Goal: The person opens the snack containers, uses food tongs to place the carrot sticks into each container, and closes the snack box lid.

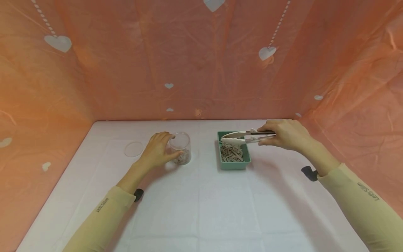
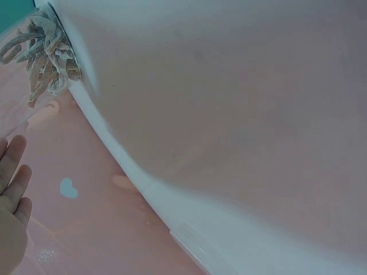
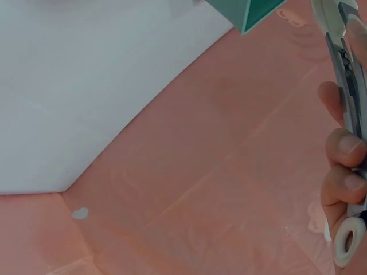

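Note:
A clear plastic jar (image 1: 180, 141) stands left of centre on the table, with brownish-grey dried strips (image 2: 43, 51) in its lower part. My left hand (image 1: 156, 148) holds it from the left, the thumb across its front and the fingers at the rim. On the right, my right hand (image 1: 284, 134) grips metal tongs (image 3: 351, 86) with pale scalloped tips. Those tips hang over the far half of a green rectangular tub (image 1: 233, 166). More of the strips (image 1: 232, 153) lie inside the tub, partly hidden under the tongs.
A clear round lid (image 1: 133, 149) lies on the white-covered table (image 1: 201, 206), left of the jar. Orange curtains (image 1: 189, 63) with white hearts hang behind and along both sides of the table. A gap of tabletop separates jar and tub.

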`<state>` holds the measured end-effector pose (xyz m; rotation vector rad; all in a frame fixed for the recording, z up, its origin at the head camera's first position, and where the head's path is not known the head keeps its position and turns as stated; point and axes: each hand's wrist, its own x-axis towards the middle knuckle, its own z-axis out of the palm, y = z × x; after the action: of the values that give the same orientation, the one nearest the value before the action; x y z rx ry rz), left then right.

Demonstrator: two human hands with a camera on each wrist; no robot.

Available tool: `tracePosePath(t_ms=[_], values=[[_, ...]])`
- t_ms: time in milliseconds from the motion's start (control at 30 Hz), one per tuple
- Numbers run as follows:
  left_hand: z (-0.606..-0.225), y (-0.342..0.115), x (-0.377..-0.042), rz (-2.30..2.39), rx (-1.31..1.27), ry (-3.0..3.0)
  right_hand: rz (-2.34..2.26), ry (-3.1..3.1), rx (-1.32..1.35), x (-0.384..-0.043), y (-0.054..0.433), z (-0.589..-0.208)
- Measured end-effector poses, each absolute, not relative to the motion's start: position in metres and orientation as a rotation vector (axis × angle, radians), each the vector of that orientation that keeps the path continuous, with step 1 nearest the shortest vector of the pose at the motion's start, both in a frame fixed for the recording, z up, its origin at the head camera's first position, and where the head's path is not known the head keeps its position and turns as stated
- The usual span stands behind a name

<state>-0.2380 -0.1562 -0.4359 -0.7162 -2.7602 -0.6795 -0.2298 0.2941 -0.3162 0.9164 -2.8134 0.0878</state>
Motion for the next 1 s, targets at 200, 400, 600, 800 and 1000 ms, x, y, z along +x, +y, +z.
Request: tracePosePath(t_ms=[200, 400, 600, 800, 1000], values=[[-0.436, -0.157, -0.237, -0.675, -0.715, -2.757, 0.116, -2.794, 0.913, -0.232, 0.283, -0.312], [-0.437, -0.158, -0.237, -0.674, -0.719, -2.745, 0.143, -2.783, 0.930, -0.235, 0.264, -0.302], [-0.437, -0.158, -0.237, -0.666, -0.720, -2.738, 0.182, -2.735, 0.979, -0.241, 0.245, -0.296], [-0.436, -0.157, -0.237, -0.660, -0.727, -2.735, 0.250, -2.689, 1.042, -0.247, 0.221, -0.294], [-0.437, -0.156, -0.239, -0.656, -0.727, -2.733, 0.258, -2.665, 1.110, -0.251, 0.196, -0.294]])
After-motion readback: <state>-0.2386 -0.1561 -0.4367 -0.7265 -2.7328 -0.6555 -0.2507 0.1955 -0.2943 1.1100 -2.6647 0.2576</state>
